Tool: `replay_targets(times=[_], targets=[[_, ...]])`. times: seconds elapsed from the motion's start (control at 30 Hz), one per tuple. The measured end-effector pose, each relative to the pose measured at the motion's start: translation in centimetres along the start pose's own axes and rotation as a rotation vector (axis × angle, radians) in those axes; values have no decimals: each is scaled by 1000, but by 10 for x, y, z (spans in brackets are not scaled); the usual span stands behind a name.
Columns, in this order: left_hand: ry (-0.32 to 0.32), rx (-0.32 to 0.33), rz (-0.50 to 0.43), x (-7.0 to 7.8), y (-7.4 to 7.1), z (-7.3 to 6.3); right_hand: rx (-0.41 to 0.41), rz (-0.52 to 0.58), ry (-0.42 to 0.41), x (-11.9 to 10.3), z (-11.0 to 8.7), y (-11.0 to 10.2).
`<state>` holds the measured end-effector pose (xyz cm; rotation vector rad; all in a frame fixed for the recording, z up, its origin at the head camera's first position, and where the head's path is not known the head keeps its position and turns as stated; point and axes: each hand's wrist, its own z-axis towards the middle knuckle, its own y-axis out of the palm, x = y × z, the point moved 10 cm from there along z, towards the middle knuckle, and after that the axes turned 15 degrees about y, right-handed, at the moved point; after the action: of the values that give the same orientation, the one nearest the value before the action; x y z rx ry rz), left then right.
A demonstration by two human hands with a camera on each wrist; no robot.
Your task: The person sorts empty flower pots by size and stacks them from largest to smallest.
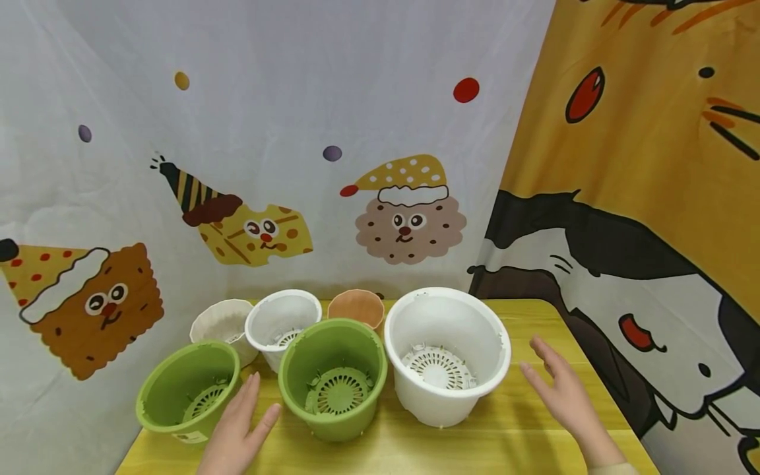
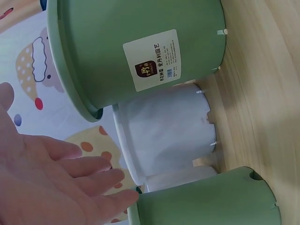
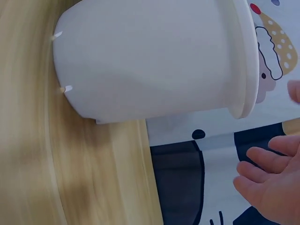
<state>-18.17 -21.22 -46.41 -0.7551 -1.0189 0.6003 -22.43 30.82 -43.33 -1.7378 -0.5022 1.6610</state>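
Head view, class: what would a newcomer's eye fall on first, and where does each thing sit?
Probably the large white pot, the biggest-looking of the group, at its right end on the table. Next, the middle green pot just to its left; the left hand and right hand flank the pair. Behind, a smiling cheese cartoon brightens the left half of the backdrop.

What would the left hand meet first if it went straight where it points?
Probably the smaller smooth white pot, beyond the left hand, past the gap between the left green pot and the middle green pot; depth is unclear, so the former may come first.
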Motion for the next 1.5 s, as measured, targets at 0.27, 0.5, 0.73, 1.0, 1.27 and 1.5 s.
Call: replay_targets(times=[0.27, 0.5, 0.73, 1.0, 1.27, 1.5], targets=[[-35, -1, -82, -5, 5, -2, -56, 68, 106, 4, 7, 6], [-102, -17, -137, -11, 8, 0, -128, 240, 170, 9, 11, 15], [-133, -18, -157, -13, 8, 1, -234, 483, 248, 13, 17, 28], [-104, -7, -153, -12, 10, 2, -305, 593, 344, 16, 21, 39], [-73, 6, -116, -11, 11, 5, -332, 628, 414, 21, 25, 45], [-60, 4, -79, -12, 10, 7, -360, 702, 440, 23, 26, 51]])
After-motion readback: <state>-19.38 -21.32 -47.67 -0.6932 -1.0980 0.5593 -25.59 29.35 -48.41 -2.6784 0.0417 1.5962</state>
